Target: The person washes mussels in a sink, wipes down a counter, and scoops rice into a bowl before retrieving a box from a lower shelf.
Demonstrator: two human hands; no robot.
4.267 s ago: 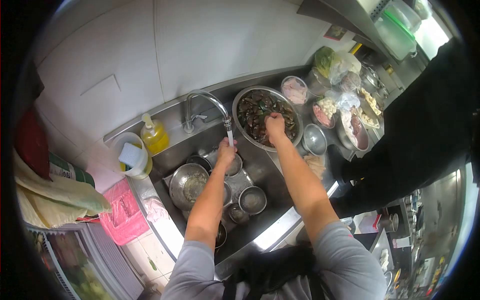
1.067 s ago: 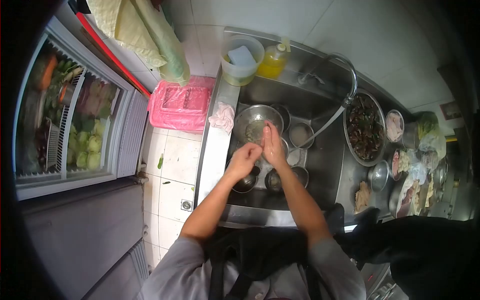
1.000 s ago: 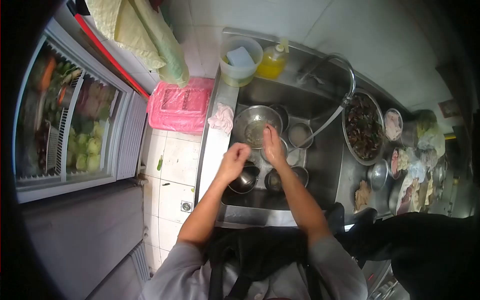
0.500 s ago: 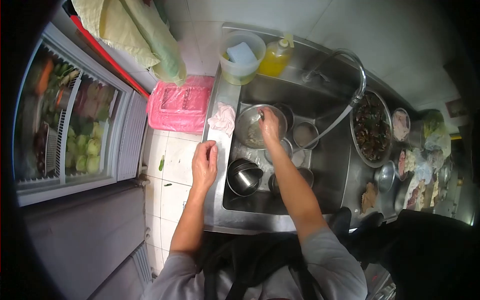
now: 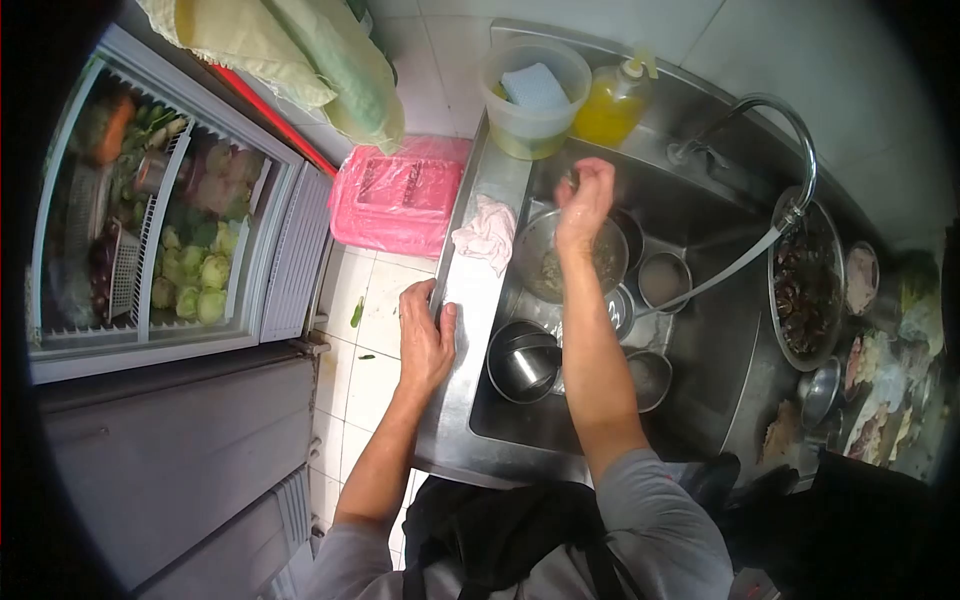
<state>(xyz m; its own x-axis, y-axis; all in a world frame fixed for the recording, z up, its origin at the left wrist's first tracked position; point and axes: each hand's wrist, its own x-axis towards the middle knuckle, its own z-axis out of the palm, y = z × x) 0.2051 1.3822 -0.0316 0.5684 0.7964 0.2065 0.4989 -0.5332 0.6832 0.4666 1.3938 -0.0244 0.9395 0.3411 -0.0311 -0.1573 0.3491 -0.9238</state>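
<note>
My right hand (image 5: 587, 205) is closed over the far side of a metal bowl (image 5: 533, 250) in the sink. A small dark thing shows at its fingertips, too blurred to name. Pale bits lie in the bowl's murky water. My left hand (image 5: 427, 335) rests on the left edge of the sink (image 5: 465, 370), fingers loosely apart and holding nothing. Nearer to me in the basin are nested metal bowls (image 5: 525, 362). Smaller metal bowls (image 5: 665, 278) stand to the right, partly hidden by my right forearm.
A tap (image 5: 805, 150) feeds a pale hose (image 5: 720, 268) into the basin. On the rim are a sponge tub (image 5: 535, 130), a yellow soap bottle (image 5: 608, 110) and a pink cloth (image 5: 487, 235). Right stands a large bowl of dark food (image 5: 805, 300); left, a glass-front fridge (image 5: 265, 345).
My right hand has lifted out of the bowl toward its far rim. The whole view has shifted, so the sink sits further right. My left hand stays by the sink's edge, fingers more spread.
</note>
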